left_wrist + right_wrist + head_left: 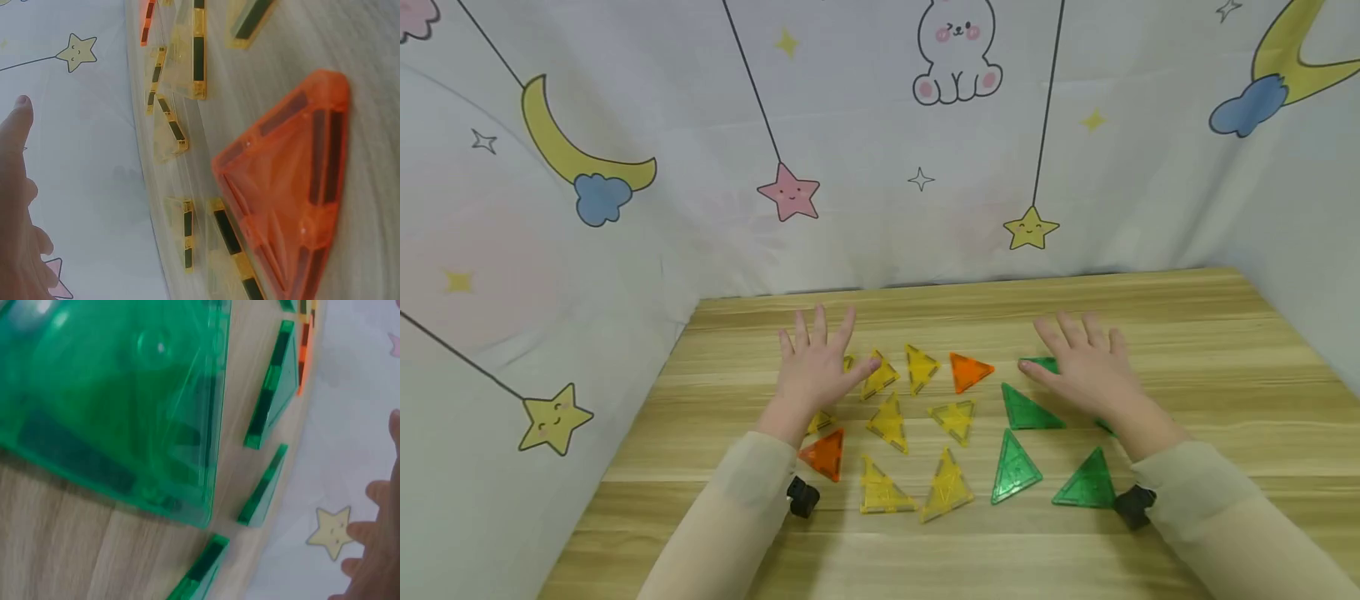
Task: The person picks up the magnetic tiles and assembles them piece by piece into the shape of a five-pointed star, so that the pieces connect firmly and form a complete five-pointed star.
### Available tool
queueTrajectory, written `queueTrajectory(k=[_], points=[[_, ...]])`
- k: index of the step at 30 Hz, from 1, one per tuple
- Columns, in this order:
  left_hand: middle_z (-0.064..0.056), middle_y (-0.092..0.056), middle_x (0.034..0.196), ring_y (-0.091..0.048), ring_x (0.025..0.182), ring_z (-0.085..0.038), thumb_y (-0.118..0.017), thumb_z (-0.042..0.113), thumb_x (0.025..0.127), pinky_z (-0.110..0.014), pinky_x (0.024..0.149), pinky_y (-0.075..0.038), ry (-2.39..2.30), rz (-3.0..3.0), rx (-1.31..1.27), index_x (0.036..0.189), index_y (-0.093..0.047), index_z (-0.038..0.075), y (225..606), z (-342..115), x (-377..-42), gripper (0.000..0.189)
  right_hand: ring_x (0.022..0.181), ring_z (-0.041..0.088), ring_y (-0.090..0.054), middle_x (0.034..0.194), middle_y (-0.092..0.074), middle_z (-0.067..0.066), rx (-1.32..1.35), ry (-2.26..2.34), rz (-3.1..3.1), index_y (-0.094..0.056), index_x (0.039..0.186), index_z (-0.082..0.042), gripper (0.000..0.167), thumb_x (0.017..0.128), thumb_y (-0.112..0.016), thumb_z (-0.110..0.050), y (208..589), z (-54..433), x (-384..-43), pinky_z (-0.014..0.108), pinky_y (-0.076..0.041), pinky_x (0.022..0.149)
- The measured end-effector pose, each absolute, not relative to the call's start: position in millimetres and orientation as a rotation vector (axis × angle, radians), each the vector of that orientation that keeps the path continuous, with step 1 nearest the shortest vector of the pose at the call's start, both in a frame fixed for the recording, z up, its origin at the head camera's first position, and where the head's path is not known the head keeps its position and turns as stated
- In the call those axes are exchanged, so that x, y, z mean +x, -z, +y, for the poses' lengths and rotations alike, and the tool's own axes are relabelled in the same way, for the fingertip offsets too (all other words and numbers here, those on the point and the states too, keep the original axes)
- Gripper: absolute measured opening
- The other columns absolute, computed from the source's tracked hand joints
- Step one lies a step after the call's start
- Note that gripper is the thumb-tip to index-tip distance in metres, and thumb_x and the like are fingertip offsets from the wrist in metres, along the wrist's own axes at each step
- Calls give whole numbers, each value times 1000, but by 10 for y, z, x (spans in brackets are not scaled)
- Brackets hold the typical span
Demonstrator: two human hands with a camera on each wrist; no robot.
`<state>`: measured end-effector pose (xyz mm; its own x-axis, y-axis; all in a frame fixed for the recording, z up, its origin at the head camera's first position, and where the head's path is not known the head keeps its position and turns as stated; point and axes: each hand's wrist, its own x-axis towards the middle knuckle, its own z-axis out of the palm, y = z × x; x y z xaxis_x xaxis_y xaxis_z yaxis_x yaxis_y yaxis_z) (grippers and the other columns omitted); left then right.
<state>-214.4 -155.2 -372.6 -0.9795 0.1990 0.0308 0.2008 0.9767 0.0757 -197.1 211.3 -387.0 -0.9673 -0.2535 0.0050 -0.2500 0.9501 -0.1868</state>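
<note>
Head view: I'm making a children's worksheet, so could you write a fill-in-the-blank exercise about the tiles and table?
The tiles nearest the right hand are coloured ____.
The visible orange tiles number ____.
Each fully visible tile has ____ corners.
The table has a surface that looks like ____.

Missing words: green; two; three; wood.

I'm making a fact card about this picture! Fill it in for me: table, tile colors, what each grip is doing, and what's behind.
Table: wood-grained
Yellow tiles: triangles, some partly hidden
Orange tiles: triangles, two showing in the head view, apart
Green tiles: triangles, right of the yellow ones
Left grip: fingers spread, holding nothing
Right grip: fingers spread, holding nothing
Backdrop: white, with stars and moons
</note>
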Motion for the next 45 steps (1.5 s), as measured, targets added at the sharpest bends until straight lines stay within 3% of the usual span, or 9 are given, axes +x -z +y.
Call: queueTrajectory(k=[9, 17, 24, 32, 40, 45], points=[[-18, -1, 154, 5, 139, -40, -34, 74, 85, -57, 108, -3, 103, -3082, -347, 152, -5, 28, 3769, -1574, -2073, 87, 137, 48, -4, 153, -14, 19, -535, 289, 3048, -17, 151, -15, 83, 90, -27, -69, 3959, 1912, -1918, 67, -4, 101], [-18, -7, 155, -5, 140, -39, -41, 69, 86, -56, 108, -10, 251, -3084, -438, 152, -11, 23, 3897, -1626, -1982, 86, 123, 48, -33, 147, -31, 17, -745, 386, 3024, -30, 148, -11, 80, 89, -46, -62, 4065, 1766, -1908, 65, -28, 92], [-15, -17, 153, -12, 138, -38, -52, 62, 86, -60, 105, -13, 442, -3055, -544, 152, -16, 23, 4013, -1712, -1884, 84, 119, 46, -35, 140, -40, 17, -884, 534, 2908, -36, 145, -10, 78, 84, -64, -50, 4172, 1705, -1916, 64, -29, 91], [-11, -35, 145, -26, 131, -37, -60, 57, 83, -58, 101, -17, 536, -2998, -656, 148, -28, 17, 4105, -1820, -1823, 83, 117, 35, -39, 137, -43, 14, -946, 544, 2804, -41, 142, -12, 76, 82, -66, -52, 4171, 1610, -1899, 54, -34, 94], [-10, -40, 142, -30, 128, -38, -62, 57, 82, -59, 100, -17, 570, -3017, -661, 147, -32, 18, 4178, -1940, -1737, 82, 115, 32, -41, 135, -46, 7, -1021, 462, 2795, -44, 141, -15, 74, 81, -65, -53, 4165, 1526, -1869, 49, -35, 94], [-9, -44, 139, -34, 123, -36, -71, 55, 74, -58, 97, -18, 547, -3000, -710, 144, -39, 17, 4188, -2016, -1676, 85, 117, 33, -39, 135, -46, 9, -1036, 496, 2739, -45, 140, -15, 72, 82, -67, -50, 4163, 1473, -1858, 50, -34, 94]])
